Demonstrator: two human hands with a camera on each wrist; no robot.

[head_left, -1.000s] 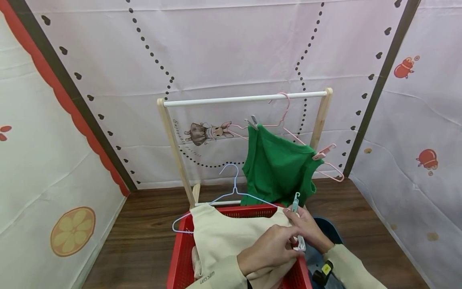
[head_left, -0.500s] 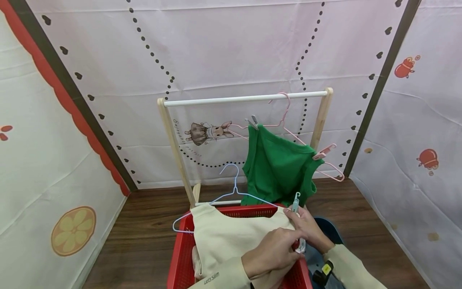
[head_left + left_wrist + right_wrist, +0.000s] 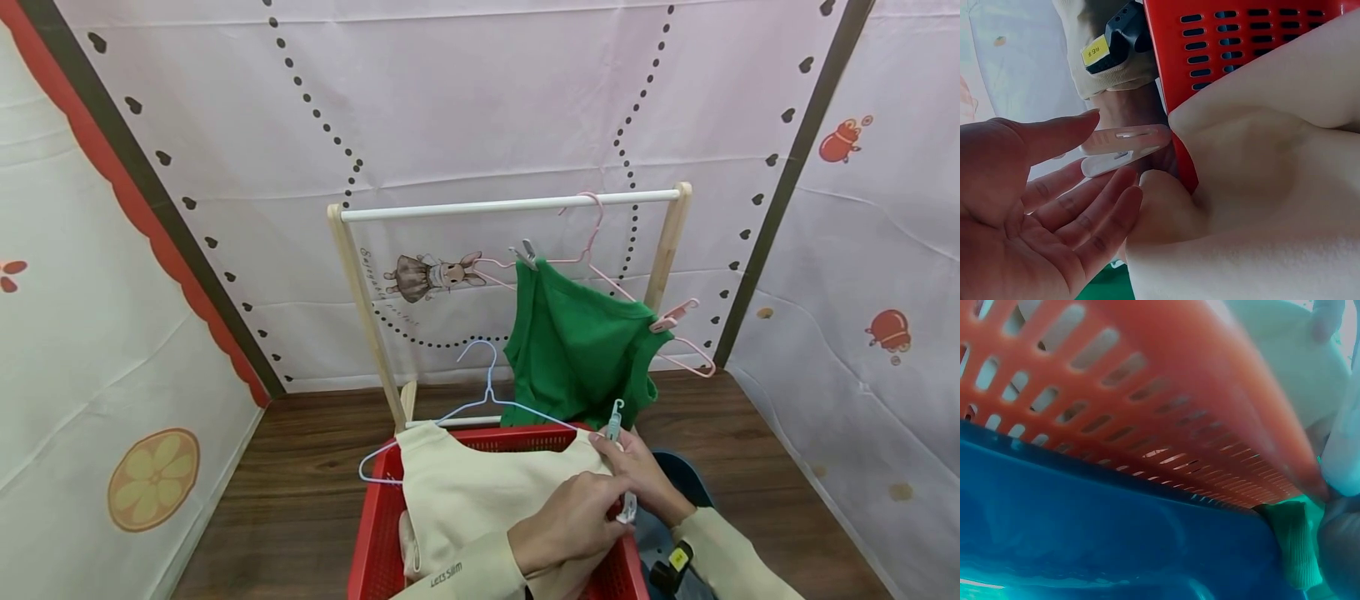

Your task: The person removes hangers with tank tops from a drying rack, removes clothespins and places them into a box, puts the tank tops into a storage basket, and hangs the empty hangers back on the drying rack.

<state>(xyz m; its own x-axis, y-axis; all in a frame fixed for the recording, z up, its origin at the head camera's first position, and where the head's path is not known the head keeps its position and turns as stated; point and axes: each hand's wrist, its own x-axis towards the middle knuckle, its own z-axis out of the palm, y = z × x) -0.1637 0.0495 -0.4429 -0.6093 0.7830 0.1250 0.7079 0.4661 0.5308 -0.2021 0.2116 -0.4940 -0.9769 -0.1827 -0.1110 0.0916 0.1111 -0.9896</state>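
Note:
My left hand pinches a white clothes peg between thumb and fingers, beside the cream sleeveless top. That top is draped over a light blue hanger, whose left end sticks out past the shoulder. My right hand grips the top and hanger at the right shoulder. A teal peg stands at the right fingers; whether it is held or clipped on is hidden. In the left wrist view, the white peg's tip lies in front of the right hand, near the red basket's corner.
Under the top is a red slotted basket, with a dark blue container at its right. Behind, a green sleeveless top hangs by pegs on a pink hanger from the rack's white bar.
My left hand and sleeve have shifted slightly to the right, and the white peg has turned a little. My right hand, the cream top and the hanger stay put.

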